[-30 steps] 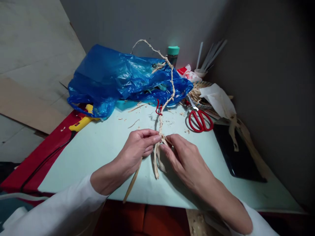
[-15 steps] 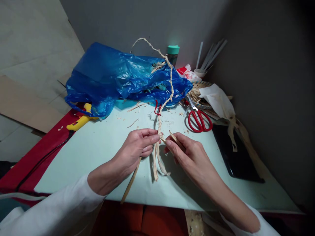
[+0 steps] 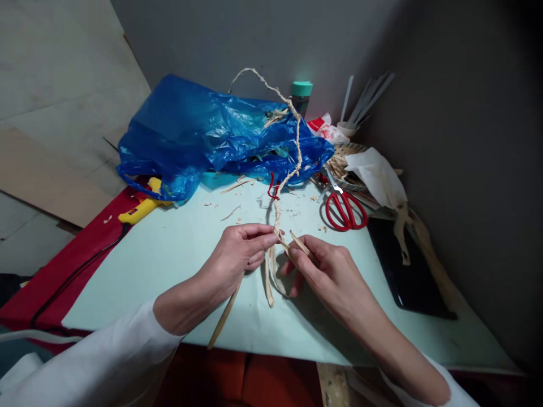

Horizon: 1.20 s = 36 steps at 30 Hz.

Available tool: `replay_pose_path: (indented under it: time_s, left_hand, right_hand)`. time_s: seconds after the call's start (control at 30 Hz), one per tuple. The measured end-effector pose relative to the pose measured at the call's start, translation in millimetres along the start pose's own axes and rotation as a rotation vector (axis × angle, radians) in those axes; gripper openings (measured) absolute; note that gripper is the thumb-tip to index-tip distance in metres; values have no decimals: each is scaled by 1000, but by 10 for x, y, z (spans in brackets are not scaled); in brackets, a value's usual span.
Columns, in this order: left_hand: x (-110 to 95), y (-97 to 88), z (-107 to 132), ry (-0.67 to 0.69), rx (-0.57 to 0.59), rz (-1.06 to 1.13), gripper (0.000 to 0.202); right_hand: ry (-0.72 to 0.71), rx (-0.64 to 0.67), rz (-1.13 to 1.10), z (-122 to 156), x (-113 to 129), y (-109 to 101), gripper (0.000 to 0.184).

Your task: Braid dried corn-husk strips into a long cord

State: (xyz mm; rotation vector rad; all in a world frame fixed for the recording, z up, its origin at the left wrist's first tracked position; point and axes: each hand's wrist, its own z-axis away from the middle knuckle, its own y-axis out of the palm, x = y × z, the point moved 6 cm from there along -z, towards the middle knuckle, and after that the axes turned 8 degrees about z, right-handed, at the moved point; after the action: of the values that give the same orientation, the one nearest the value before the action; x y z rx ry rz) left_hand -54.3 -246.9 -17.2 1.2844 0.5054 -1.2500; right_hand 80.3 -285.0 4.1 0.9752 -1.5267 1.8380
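A pale braided cord (image 3: 298, 144) of dried plant fibre runs from the blue bag down to my hands, with red yarn (image 3: 272, 189) tied around it. My left hand (image 3: 241, 251) pinches the lower end of the braid between thumb and fingers. One loose strip (image 3: 225, 317) sticks out below that hand toward the table edge. Other loose strips (image 3: 268, 281) hang between the hands. My right hand (image 3: 324, 263) is closed on a fibre strip (image 3: 300, 243) that leads from the braid, its end poking up past the fingers.
Behind lies a blue plastic bag (image 3: 178, 130). Red-handled scissors (image 3: 345, 212), a woven basket (image 3: 348, 149) and a black flat tablet-like object (image 3: 396, 271) lie to the right. A yellow glue gun (image 3: 139, 212) with a black cable rests left. A green-lidded jar (image 3: 301, 89) stands behind.
My right hand has shifted slightly, its lower fingers now by the end of a hanging strip. The left hand keeps its pinch. The whole view has moved a little.
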Motion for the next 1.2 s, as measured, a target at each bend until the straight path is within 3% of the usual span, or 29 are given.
replay_pose_path:
  time_s: [0.2,0.4,0.57,0.93,1.07,1.2]
  left_hand:
    - [-20,43,8,1,-1,-25,17]
    - [1,49,12,-17,-2,-42,18]
    - [12,52,16,-23,-8,-48,22]
    - [9,50,7,-32,-9,-19,22]
    - [16,25,-5,-39,13,-12,19]
    - [15,16,-8,-38,45,-7,17]
  right_hand:
    - [11,30,-23,-8,2,34,24]
    - [-102,-189,252,-2,50,-87,26]
    - [-99,-253,247,9,86,-129,26]
    - [-43,-191,-1,26,40,-139,21]
    - [-14,-114,-154,22,-30,-121,31]
    - [36,-117,-9,-18,-91,-100,32]
